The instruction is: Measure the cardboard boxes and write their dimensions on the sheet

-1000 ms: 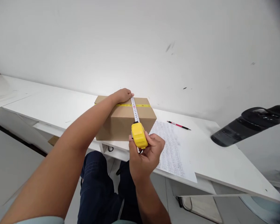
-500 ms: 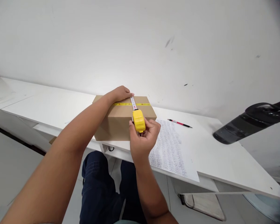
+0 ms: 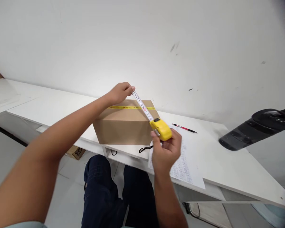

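A yellow tape measure (image 3: 164,130) is gripped in my right hand (image 3: 167,150), just off the right front corner of a brown cardboard box (image 3: 125,131). Its white blade (image 3: 142,104) runs out up and to the left, slanting over the box top. My left hand (image 3: 122,92) pinches the blade's far end between thumb and fingers, above the box's back edge. Yellow printed tape (image 3: 123,107) crosses the top of the box. A black wrist strap (image 3: 145,148) dangles from the tape measure's case.
A written sheet of paper (image 3: 182,167) lies right of the box, partly under my right hand. Behind it rests a red and black pen (image 3: 184,128). A dark bottle (image 3: 254,129) stands on the white table (image 3: 211,155) at right. Another carton (image 3: 76,152) sits below the table.
My right hand has moved right with the tape measure, drawing out more blade. My left hand has risen slightly off the box. The blade now slants diagonally, and the strap has come into view.
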### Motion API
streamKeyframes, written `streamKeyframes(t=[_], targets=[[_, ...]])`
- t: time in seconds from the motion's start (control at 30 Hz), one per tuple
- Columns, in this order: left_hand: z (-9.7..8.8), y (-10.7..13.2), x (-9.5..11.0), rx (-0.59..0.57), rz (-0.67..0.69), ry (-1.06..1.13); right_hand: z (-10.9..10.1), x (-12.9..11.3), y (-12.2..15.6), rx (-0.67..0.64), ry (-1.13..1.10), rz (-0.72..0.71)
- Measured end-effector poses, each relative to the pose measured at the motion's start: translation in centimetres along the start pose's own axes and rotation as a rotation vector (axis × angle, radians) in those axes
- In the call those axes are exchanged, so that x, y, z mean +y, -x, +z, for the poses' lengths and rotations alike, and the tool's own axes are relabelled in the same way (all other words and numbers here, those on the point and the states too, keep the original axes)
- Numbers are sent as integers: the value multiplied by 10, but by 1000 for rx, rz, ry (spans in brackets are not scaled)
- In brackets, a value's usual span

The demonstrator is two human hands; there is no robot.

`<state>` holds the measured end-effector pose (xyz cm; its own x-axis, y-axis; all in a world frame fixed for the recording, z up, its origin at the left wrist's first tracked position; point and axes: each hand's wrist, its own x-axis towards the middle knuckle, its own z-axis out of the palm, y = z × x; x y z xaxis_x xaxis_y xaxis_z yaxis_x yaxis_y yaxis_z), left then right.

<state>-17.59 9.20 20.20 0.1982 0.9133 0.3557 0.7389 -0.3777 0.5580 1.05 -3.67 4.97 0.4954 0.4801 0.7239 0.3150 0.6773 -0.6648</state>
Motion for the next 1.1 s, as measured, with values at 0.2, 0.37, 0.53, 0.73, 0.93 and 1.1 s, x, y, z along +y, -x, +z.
streamKeyframes(t=[0.2,0.37,0.53,0.73,0.93,1.1], targets=[[-45,157,-3,98,412,-169,-63,46,-16,-278,213,-451],[14,275,-34,132,318,52,-76,51,10,-546,184,-666],[109,319,-46,196,-315,424,-68,26,63,-938,41,-646],[169,331,-42,164,-766,828,-72,24,97,-1076,-30,-401],[152,329,-73,344,-668,605,-90,45,66,-817,-15,-104],[113,281,-101,573,-383,150,-77,63,18,-607,-149,407]])
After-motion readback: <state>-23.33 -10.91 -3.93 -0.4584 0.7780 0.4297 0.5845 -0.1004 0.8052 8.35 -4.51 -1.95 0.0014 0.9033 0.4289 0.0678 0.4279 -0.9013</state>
